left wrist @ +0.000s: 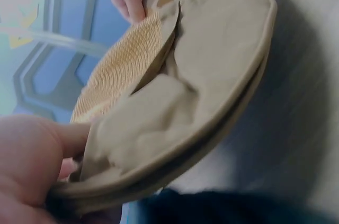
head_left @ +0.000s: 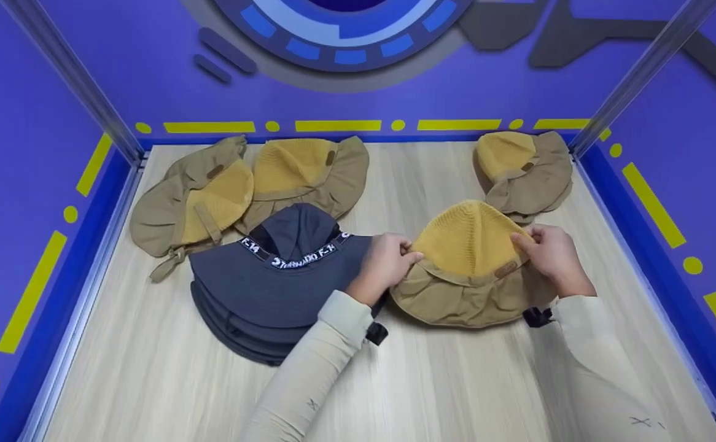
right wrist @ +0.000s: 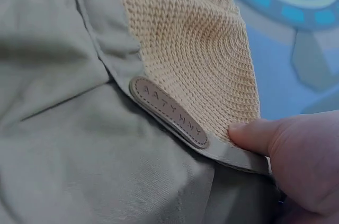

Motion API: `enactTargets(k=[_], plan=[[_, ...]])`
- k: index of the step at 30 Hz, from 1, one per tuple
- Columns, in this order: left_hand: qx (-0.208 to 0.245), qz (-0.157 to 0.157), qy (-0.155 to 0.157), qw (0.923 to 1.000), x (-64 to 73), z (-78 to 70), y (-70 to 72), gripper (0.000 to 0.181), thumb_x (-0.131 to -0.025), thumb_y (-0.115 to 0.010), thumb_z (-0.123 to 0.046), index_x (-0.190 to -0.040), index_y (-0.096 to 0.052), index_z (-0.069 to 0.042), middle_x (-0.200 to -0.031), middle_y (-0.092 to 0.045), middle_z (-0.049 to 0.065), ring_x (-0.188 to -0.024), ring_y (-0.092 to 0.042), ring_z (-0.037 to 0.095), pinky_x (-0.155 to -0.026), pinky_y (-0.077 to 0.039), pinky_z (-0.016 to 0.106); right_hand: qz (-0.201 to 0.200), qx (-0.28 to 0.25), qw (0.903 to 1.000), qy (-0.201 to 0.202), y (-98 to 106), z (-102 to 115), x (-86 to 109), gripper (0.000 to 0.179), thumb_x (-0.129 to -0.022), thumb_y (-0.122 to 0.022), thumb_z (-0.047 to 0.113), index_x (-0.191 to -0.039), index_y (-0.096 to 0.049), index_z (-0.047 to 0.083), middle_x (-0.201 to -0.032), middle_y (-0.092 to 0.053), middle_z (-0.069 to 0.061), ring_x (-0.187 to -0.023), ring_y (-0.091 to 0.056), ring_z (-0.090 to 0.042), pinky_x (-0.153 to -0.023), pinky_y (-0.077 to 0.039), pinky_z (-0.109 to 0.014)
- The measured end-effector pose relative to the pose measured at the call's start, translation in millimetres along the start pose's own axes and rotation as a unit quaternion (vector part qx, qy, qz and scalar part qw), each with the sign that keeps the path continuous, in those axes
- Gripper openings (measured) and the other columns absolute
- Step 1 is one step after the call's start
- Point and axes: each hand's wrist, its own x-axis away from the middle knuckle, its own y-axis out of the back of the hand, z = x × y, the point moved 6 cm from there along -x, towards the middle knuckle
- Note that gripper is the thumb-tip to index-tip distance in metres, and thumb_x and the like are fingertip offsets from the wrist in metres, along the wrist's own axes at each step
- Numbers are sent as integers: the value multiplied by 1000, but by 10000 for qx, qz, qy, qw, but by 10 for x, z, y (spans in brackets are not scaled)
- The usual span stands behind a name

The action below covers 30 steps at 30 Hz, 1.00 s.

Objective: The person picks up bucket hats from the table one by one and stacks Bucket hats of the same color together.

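Note:
Both hands hold a sun hat (head_left: pixel 465 242) with a yellow woven crown and a khaki cloth brim, at the right of the table in the head view. My left hand (head_left: pixel 387 261) pinches its left side where crown and brim meet. On the opposite side my right hand (head_left: pixel 552 255) pinches the crown's edge, thumb on the weave, close to a brown leather label (right wrist: pixel 169 112). The brim (left wrist: pixel 212 65) hangs toward me, a shadow under it in the left wrist view. Fingers behind the fabric are hidden.
Dark grey hats (head_left: pixel 272 288) lie stacked left of my left forearm. Two more yellow and khaki hats, one far left (head_left: pixel 192 202) and one beside it (head_left: pixel 296 166), lie behind the stack. Another such hat (head_left: pixel 524 169) sits at the back right corner. Blue walls (head_left: pixel 358 98) enclose the table.

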Motion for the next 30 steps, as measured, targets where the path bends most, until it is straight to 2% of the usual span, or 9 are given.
enactTargets(k=[5, 9, 12, 14, 17, 21, 24, 27, 30], plan=[[-401, -273, 266, 9985, 78, -5, -164, 18, -88, -82, -28, -80, -74, -13, -75, -71, -3, -72, -65, 10, -66, -52, 25, 93, 15, 9998, -192, -102, -176, -11, 32, -94, -74, 36, -87, -72, 4, -72, -68, 1, -64, -54, -13, -56, -44, -26], [-910, -328, 52, 9953, 98, -58, -294, 20, -88, -81, -26, -82, -70, -12, -83, -75, 4, -81, -73, 20, -70, -58, 34, -15, 180, 9997, -192, -160, -286, -11, 27, -92, -77, 30, -86, -74, 4, -75, -71, -3, -64, -55, -14, -58, -44, -25], [-1470, -394, -152, 9882, 112, -93, -376, 11, -91, -78, -20, -90, -69, -13, -88, -76, 6, -83, -75, 23, -71, -59, 37, -55, 235, 9993, -284, -218, -370, -1, 25, -91, -77, 28, -86, -75, 4, -76, -72, -5, -65, -55, -16, -59, -44, -26], [-1964, -454, -273, 9791, 130, -113, -429, 2, -94, -71, -14, -95, -70, -14, -90, -75, 6, -84, -74, 23, -71, -60, 37, -20, 238, 9989, -411, -265, -426, 17, 25, -90, -77, 28, -88, -76, 4, -78, -72, -6, -67, -56, -17, -61, -44, -27], [-2736, -424, -463, 9598, 164, -143, -523, 16, -97, -60, -7, -97, -74, -14, -90, -73, 4, -87, -71, 21, -72, -60, 35, 69, 276, 9976, -623, -329, -504, 46, 26, -89, -77, 29, -91, -76, 3, -83, -73, -8, -70, -58, -18, -63, -45, -27], [-3645, -343, -765, 9274, 201, -173, -658, 26, -96, -57, -8, -92, -80, -18, -90, -73, -1, -90, -66, 18, -77, -56, 30, 201, 207, 9958, -865, -388, -566, 70, 28, -90, -76, 28, -93, -74, 1, -85, -72, -9, -71, -58, -19, -61, -46, -27], [-4076, -471, -1014, 9063, 214, -174, -725, 29, -96, -56, -11, -87, -82, -20, -87, -73, -2, -90, -61, 18, -80, -50, 30, 218, 220, 9958, -860, -399, -561, 75, 27, -91, -75, 28, -91, -73, 1, -84, -71, -9, -71, -58, -21, -61, -46, -28], [-4188, -713, -1177, 8976, 230, -169, -750, 29, -95, -57, -14, -83, -82, -21, -84, -72, -2, -88, -59, 18, -80, -47, 30, 217, 311, 9963, -772, -398, -548, 74, 26, -90, -74, 27, -89, -72, 1, -84, -71, -10, -74, -60, -25, -64, -46, -30], [-4106, -925, -1293, 8978, 261, -204, -754, 26, -95, -58, -15, -85, -81, -19, -85, -69, -2, -88, -59, 17, -80, -47, 30, 242, 327, 9960, -789, -399, -554, 78, 26, -90, -73, 27, -90, -70, 1, -86, -72, -12, -78, -62, -28, -66, -46, -30]])
